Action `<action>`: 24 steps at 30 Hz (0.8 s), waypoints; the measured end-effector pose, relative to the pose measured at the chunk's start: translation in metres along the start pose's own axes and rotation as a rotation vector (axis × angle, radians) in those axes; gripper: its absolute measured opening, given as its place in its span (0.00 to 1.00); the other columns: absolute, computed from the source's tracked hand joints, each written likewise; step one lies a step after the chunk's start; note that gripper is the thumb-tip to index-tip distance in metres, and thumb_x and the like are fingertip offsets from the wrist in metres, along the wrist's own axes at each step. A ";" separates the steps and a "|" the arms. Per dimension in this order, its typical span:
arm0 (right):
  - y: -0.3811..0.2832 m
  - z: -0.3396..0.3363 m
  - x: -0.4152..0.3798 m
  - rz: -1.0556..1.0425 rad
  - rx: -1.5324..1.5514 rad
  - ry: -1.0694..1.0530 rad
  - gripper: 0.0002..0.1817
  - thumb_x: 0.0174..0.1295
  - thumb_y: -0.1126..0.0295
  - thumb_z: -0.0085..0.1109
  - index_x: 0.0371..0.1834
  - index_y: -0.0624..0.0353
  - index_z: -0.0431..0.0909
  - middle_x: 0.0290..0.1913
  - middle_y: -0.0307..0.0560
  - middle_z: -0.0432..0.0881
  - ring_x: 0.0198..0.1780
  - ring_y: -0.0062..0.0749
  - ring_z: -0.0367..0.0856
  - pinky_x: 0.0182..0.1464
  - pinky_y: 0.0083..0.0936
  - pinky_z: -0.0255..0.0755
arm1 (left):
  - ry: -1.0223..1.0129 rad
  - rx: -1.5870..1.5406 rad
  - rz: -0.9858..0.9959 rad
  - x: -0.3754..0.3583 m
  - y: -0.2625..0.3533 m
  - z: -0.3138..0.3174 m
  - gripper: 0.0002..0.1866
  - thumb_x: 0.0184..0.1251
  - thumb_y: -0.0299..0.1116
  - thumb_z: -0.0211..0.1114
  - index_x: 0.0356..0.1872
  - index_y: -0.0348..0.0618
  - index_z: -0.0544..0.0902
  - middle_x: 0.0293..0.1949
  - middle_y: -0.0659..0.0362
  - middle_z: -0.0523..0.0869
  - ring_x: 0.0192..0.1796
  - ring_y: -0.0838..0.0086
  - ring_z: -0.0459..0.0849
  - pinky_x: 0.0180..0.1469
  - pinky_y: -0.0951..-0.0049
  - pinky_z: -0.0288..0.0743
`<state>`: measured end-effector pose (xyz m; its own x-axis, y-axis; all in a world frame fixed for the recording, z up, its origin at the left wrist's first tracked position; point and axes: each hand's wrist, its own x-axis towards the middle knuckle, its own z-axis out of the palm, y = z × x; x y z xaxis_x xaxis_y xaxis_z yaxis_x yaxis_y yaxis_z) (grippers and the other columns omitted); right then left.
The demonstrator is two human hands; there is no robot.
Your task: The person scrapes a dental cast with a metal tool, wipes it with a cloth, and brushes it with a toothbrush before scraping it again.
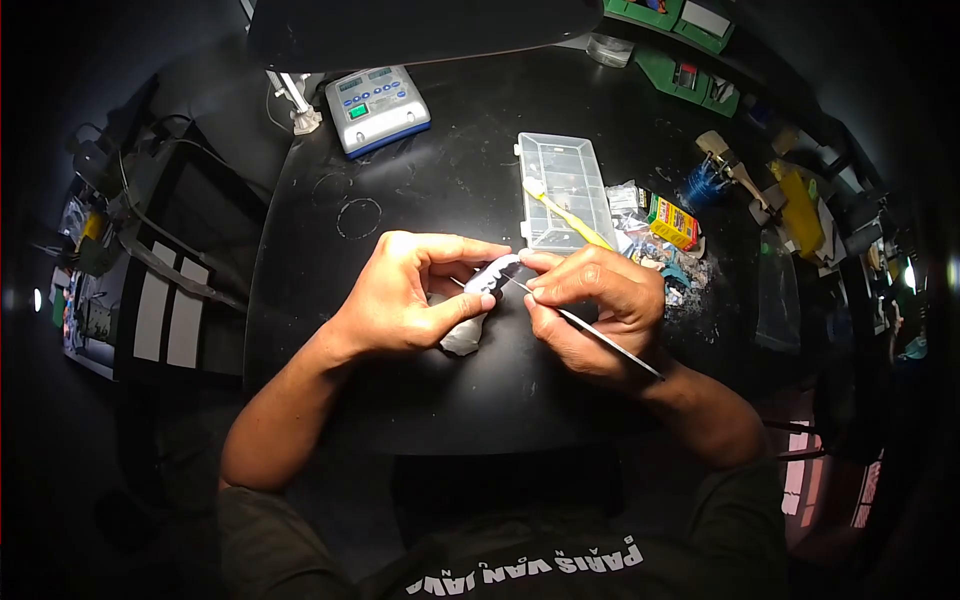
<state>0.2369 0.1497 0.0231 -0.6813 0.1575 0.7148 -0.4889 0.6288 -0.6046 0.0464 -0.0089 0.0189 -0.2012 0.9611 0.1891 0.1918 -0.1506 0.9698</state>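
Observation:
My left hand (402, 292) is closed, thumb and forefinger gripping a small white piece with a bumpy, scalloped edge (493, 272). It looks like a dental cast, but I cannot be sure. Below the left fingers a pale, rounded lump (462, 338) shows; whether it is joined to the piece cannot be seen. My right hand (598, 305) pinches a thin metal hand tool (612, 342) like a pen. Its tip points at the piece's right side, and the shaft slants down to the right. The right fingertips are close beside the piece's far end.
A clear compartment box (565, 170) lies ahead, with a yellow toothbrush (570, 215) across it. Right of it are a small yellow-red box (673, 222) and loose scraps (685, 285). A grey control unit (377, 108) stands back left. A dark lamp panel (420, 30) hangs overhead.

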 end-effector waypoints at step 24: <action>0.001 0.000 0.000 -0.036 0.004 0.013 0.09 0.58 0.88 0.72 0.37 0.64 0.86 0.36 0.50 0.89 0.40 0.33 0.92 0.63 0.50 0.89 | -0.082 -0.167 -0.103 0.000 0.005 -0.002 0.23 0.71 0.18 0.73 0.66 0.30 0.84 0.53 0.48 0.94 0.52 0.71 0.94 0.59 0.70 0.88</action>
<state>0.2362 0.1503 0.0221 -0.6562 0.1445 0.7406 -0.5150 0.6315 -0.5796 0.0455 -0.0102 0.0238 -0.1315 0.9880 0.0808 0.0109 -0.0800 0.9967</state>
